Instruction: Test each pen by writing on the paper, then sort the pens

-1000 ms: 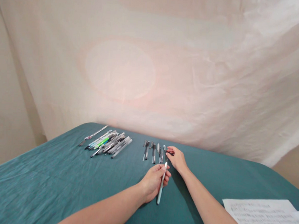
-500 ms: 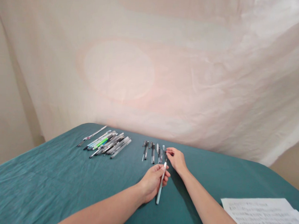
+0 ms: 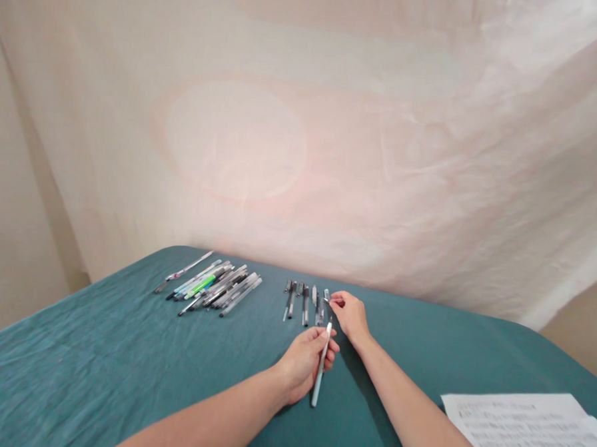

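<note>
A pale pen (image 3: pixel 319 378) is held in my left hand (image 3: pixel 301 364), its fingers wrapped round the barrel. The pen's tip points up and away, and its back end points toward me. Beyond it, my right hand (image 3: pixel 350 315) has thumb and fingers pinched together at the right end of a row of pen parts. A small clear-and-grey piece (image 3: pixel 326 294) lies right at those fingertips; whether they grip it or another small part is hidden. Dark pen parts (image 3: pixel 305 307) and a white piece (image 3: pixel 315 296) make up the row to the left.
A heap of pens (image 3: pixel 235 290), with a bright green pen (image 3: pixel 202 285) among them, lies on the left of the green tablecloth (image 3: pixel 121 361). Sheets of paper with writing (image 3: pixel 528 429) are at the front right. A pale hanging cloth (image 3: pixel 332 152) closes off the back.
My right hand's fingertips have shifted slightly left, to the small piece at the row's end. My left hand holds the pen almost unmoved.
</note>
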{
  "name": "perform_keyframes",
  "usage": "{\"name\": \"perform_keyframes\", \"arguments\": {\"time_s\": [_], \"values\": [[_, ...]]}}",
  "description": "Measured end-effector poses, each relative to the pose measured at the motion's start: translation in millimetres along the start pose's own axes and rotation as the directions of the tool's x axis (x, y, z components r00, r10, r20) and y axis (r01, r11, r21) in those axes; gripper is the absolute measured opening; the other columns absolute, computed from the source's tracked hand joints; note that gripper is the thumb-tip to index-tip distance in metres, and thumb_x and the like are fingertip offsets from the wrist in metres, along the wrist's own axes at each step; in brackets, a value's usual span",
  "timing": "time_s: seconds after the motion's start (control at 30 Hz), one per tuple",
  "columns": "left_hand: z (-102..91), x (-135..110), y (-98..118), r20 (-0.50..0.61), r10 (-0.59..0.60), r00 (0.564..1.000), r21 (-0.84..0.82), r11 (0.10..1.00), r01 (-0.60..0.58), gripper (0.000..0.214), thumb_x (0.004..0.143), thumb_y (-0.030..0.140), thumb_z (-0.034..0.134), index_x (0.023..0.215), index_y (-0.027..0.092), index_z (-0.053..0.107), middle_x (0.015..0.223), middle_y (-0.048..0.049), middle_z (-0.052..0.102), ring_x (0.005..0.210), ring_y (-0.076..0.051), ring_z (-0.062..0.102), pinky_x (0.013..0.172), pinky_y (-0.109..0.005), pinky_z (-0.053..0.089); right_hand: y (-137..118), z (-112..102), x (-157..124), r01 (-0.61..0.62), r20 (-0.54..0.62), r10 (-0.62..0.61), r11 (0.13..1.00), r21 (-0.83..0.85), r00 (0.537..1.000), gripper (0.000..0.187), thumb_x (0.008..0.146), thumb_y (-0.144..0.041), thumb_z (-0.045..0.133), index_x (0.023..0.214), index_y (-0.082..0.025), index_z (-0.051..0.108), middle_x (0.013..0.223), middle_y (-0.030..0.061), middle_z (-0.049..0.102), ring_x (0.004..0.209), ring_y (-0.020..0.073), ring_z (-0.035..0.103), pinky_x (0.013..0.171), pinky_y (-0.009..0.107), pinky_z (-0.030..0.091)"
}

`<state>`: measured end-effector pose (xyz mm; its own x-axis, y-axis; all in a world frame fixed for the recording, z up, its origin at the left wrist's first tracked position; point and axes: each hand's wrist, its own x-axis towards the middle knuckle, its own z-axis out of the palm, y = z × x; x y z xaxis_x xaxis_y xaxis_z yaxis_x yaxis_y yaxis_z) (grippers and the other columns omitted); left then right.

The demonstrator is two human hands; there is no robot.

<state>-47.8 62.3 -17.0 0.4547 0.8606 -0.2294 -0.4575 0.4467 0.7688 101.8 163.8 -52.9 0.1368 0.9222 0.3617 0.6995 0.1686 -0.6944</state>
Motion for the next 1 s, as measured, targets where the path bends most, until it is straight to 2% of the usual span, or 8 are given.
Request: {"name": "perform_keyframes", "arguments": {"time_s": [0.17,0.37,0.57,0.67,1.0], "values": [[-0.5,0,0,-0.009,0.001,1.0,-0.005,1.0,-0.001,0.01,0.085,0.02,0.043,0.087,0.012,0.05,0.064,-0.0004,0.052,0.049,-0.005,0.044,0.049,-0.017,0.032,3,-3,-1,0.011,-0.004,-0.011,1.0,-0.023,1.0,0.016,0.071,-0.02,0.052,0.084,-0.019,0.061,0.075,0.0039,0.066,0.069,0.0158,0.06,0.067,0.026,0.044],[-2.1,1,-2,0.009,0.006,1.0,-0.005,1.0,-0.006,0.01,0.085,0.02,0.044,0.087,0.012,0.05,0.065,-0.0005,0.053,0.05,-0.005,0.045,0.049,-0.016,0.033,-1,0,-1,0.053,0.022,-0.051,0.996,-0.078,0.998,0.011,0.069,-0.023,0.055,0.077,-0.018,0.061,0.075,0.0033,0.061,0.064,0.0137,0.055,0.063,0.025,0.042],[-0.4,0,0,0.001,0.005,1.0,-0.004,1.0,-0.005,0.009,0.085,0.017,0.043,0.088,0.012,0.05,0.064,-0.0006,0.053,0.049,-0.005,0.045,0.049,-0.016,0.032,-9,2,-2,0.114,0.063,-0.106,0.985,-0.132,0.992,0.014,0.072,-0.022,0.054,0.084,-0.021,0.062,0.082,0.0017,0.057,0.068,0.0123,0.053,0.065,0.023,0.04],[0.1,0,0,0.003,0.0,1.0,-0.003,1.0,0.0,0.009,0.085,0.017,0.043,0.088,0.012,0.049,0.064,-0.0004,0.052,0.049,-0.005,0.045,0.049,-0.016,0.032,-11,1,-3,0.132,0.082,-0.12,0.979,-0.156,0.989,0.011,0.074,-0.021,0.053,0.081,-0.021,0.063,0.081,0.0014,0.056,0.069,0.012,0.052,0.066,0.022,0.038],[1.8,-3,2,-0.003,0.001,1.0,-0.003,1.0,-0.001,0.01,0.086,0.018,0.041,0.088,0.012,0.049,0.063,-0.0005,0.052,0.049,-0.004,0.045,0.048,-0.016,0.032,-13,-6,-6,0.112,0.049,-0.103,0.969,-0.219,0.993,0.011,0.076,-0.021,0.051,0.075,-0.02,0.062,0.079,0.0022,0.056,0.069,0.0123,0.051,0.066,0.022,0.036]]}}
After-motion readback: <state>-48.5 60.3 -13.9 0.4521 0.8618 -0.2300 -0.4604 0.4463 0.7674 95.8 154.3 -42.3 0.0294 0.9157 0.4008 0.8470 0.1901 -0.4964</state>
